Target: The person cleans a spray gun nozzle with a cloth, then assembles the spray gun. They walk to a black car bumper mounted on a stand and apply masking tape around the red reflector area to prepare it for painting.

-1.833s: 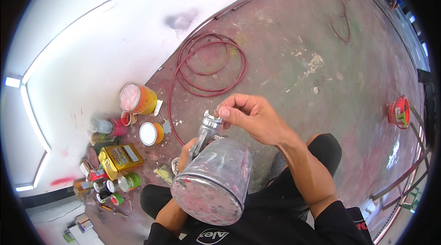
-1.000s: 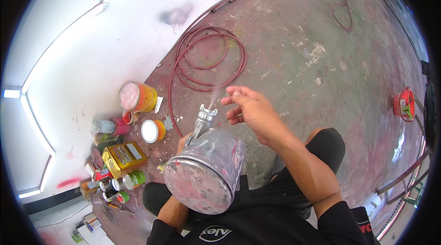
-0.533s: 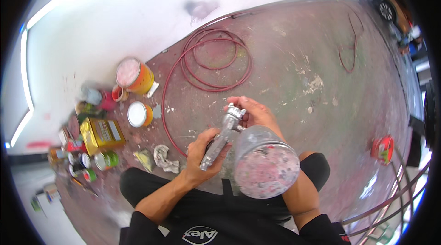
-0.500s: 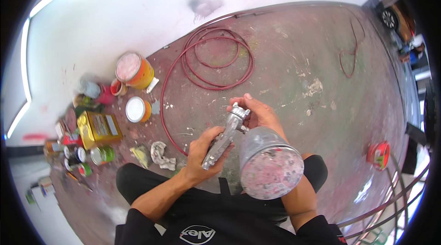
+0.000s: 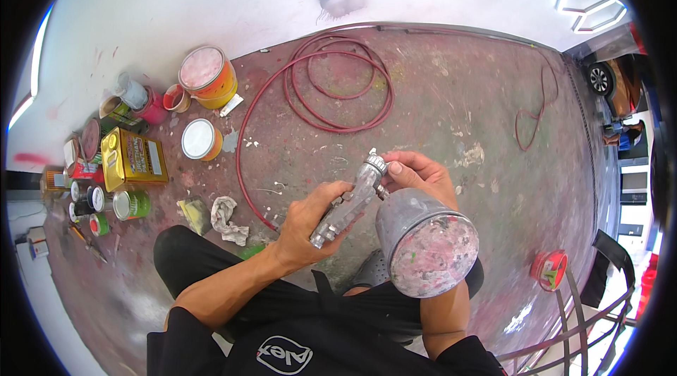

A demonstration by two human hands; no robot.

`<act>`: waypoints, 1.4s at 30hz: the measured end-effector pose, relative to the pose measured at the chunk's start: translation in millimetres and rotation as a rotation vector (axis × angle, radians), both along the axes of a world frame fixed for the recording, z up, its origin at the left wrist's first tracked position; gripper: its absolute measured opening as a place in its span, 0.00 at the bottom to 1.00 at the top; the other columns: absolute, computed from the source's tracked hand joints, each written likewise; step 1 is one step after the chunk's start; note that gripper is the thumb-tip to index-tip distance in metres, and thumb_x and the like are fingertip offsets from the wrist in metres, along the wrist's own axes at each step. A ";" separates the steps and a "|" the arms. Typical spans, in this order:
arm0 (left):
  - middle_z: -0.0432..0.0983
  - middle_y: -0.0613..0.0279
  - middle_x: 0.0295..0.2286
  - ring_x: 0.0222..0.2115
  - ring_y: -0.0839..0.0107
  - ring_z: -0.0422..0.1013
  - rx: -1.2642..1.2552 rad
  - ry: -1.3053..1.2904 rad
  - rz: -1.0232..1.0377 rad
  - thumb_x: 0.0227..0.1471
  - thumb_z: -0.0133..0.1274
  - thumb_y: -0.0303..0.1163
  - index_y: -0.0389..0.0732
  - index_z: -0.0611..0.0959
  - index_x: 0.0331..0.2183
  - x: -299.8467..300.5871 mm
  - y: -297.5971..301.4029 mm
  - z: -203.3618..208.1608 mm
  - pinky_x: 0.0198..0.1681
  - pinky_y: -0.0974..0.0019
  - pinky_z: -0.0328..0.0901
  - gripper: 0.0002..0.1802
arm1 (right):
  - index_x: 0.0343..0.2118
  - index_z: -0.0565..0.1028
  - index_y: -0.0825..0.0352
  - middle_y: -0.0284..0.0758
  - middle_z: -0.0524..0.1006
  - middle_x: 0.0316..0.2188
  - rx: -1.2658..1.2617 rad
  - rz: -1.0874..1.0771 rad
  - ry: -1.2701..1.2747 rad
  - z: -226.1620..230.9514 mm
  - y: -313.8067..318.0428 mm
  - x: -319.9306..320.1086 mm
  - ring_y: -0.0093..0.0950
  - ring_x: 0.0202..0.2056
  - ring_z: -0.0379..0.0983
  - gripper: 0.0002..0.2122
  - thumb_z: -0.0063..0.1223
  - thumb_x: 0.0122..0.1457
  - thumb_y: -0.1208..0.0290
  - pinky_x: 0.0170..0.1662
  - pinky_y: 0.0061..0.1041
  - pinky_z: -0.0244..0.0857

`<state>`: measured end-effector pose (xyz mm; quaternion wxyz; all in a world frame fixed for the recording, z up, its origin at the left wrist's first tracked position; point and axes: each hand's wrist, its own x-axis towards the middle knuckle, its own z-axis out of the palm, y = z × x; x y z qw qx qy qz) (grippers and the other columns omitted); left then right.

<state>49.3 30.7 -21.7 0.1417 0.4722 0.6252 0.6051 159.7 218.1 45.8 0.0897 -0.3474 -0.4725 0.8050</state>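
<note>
A metal spray gun [image 5: 356, 196] with a grey paint cup [image 5: 434, 249] is held over my crossed legs. My left hand [image 5: 310, 224] is wrapped round the gun's body and handle. At the gun's front end, my right hand [image 5: 419, 175] has its thumb and fingers pressed together beside the ringed nozzle [image 5: 375, 161]. The cup hangs to the right, its round end turned up and smeared with pink and grey paint. It hides part of my right wrist.
A red hose [image 5: 331, 122] lies coiled ahead on the stained floor. To the left stand an orange bucket [image 5: 218, 83], a white-lidded can [image 5: 200, 140], a yellow metal tin [image 5: 137, 161] and several smaller cans. A crumpled rag [image 5: 229, 221] lies near my left knee; a red tub [image 5: 549, 270] stands right.
My right hand's fingers have drawn in from over the gun's tip to a pinch beside the nozzle. The left hand keeps its grip. The whole view has shifted slightly.
</note>
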 end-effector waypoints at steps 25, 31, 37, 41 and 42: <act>0.84 0.54 0.34 0.33 0.66 0.83 0.050 -0.044 -0.043 0.57 0.65 0.23 0.34 0.76 0.53 2.6 -0.9 10.5 0.37 0.66 0.74 0.24 | 0.58 0.74 0.77 0.49 0.80 0.53 -0.083 0.053 0.210 -11.1 -13.0 -0.7 0.38 0.53 0.79 0.23 0.52 0.72 0.59 0.57 0.39 0.76; 0.83 0.55 0.33 0.33 0.67 0.82 0.027 -0.061 0.003 0.57 0.64 0.22 0.34 0.77 0.53 6.2 0.0 8.5 0.37 0.66 0.74 0.23 | 0.44 0.84 0.71 0.37 0.85 0.34 0.080 -0.135 0.066 -13.4 -11.7 -4.1 0.21 0.33 0.81 0.12 0.66 0.65 0.66 0.35 0.22 0.76; 0.83 0.56 0.33 0.32 0.69 0.81 0.022 -0.101 -0.008 0.57 0.64 0.21 0.34 0.77 0.53 4.8 2.3 9.1 0.36 0.66 0.73 0.22 | 0.36 0.84 0.69 0.33 0.84 0.30 0.240 -0.232 0.084 -29.5 -12.0 -4.2 0.18 0.28 0.77 0.10 0.68 0.63 0.66 0.29 0.18 0.71; 0.82 0.57 0.32 0.31 0.69 0.81 0.012 -0.105 -0.022 0.58 0.63 0.22 0.34 0.77 0.52 2.4 3.1 10.8 0.36 0.67 0.72 0.21 | 0.36 0.80 0.67 0.29 0.81 0.28 0.238 -0.199 0.054 -23.4 -11.3 -6.9 0.16 0.27 0.74 0.11 0.66 0.65 0.64 0.28 0.17 0.68; 0.82 0.57 0.32 0.32 0.70 0.81 0.004 -0.103 -0.029 0.58 0.63 0.22 0.34 0.77 0.52 1.8 2.5 11.3 0.37 0.67 0.73 0.21 | 0.36 0.78 0.66 0.28 0.80 0.28 0.201 -0.157 0.117 -27.7 -9.4 -6.8 0.16 0.27 0.73 0.11 0.65 0.66 0.63 0.28 0.17 0.68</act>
